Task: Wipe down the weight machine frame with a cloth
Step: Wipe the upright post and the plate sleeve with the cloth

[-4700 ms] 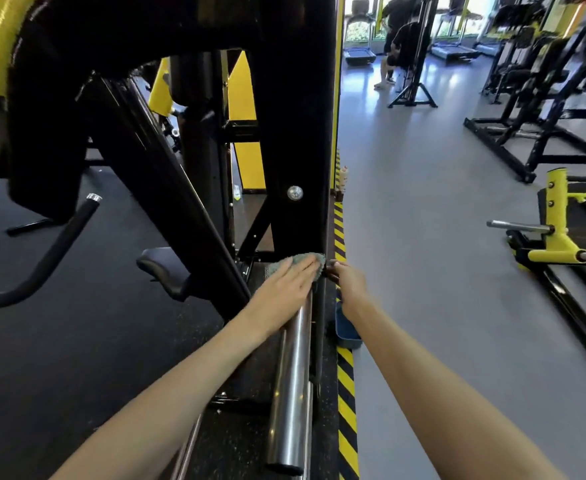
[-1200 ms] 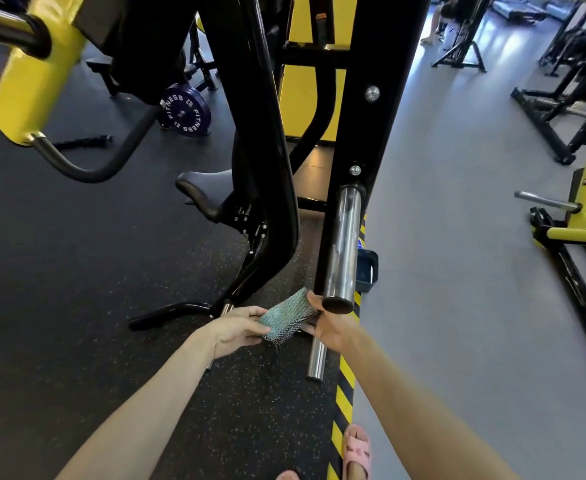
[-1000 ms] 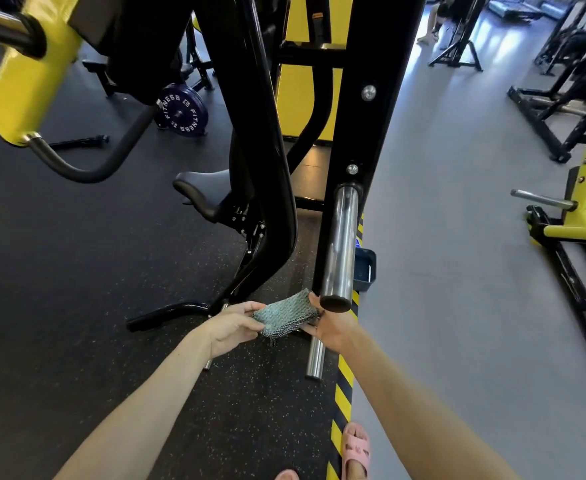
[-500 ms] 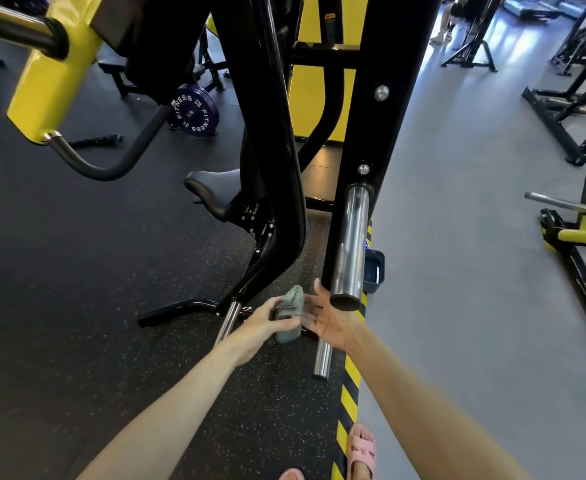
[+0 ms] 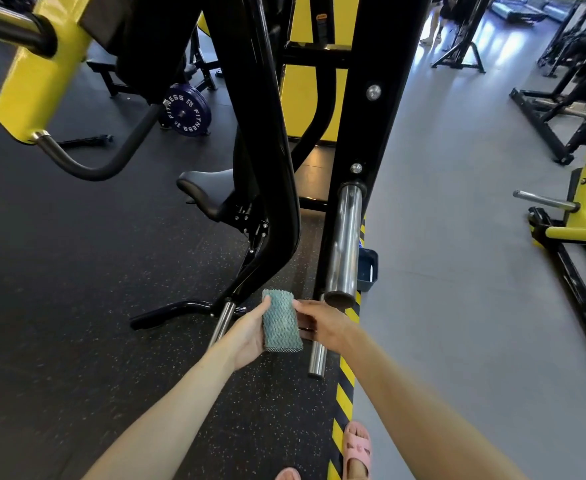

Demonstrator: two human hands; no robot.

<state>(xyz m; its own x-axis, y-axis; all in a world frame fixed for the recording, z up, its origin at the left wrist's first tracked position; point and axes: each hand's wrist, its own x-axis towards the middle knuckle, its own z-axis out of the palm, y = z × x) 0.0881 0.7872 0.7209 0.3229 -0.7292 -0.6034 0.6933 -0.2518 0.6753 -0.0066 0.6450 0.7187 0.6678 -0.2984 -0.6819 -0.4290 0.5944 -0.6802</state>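
Note:
A folded teal waffle-weave cloth (image 5: 281, 322) stands upright between my two hands, low in the middle of the view. My left hand (image 5: 248, 336) cups its left side with the palm turned up. My right hand (image 5: 322, 325) touches its right edge with the fingertips. Above them rises the black weight machine frame (image 5: 374, 133), whose thick upright post carries a chrome plate-storage peg (image 5: 343, 244) pointing toward me. A curved black arm (image 5: 267, 161) of the same machine stands just left of the post.
A black seat (image 5: 205, 190) and a yellow lever arm (image 5: 38, 74) with a curved handle lie to the left. A blue weight plate (image 5: 187, 110) leans behind. A blue bin (image 5: 367, 270) sits by the yellow-black floor stripe (image 5: 345, 389). Other machines stand right; my pink sandal (image 5: 357, 448) is below.
The cloth was stretched sideways between both hands a second ago; it is now folded narrower and turned upright, resting in my left palm. My hands came closer together.

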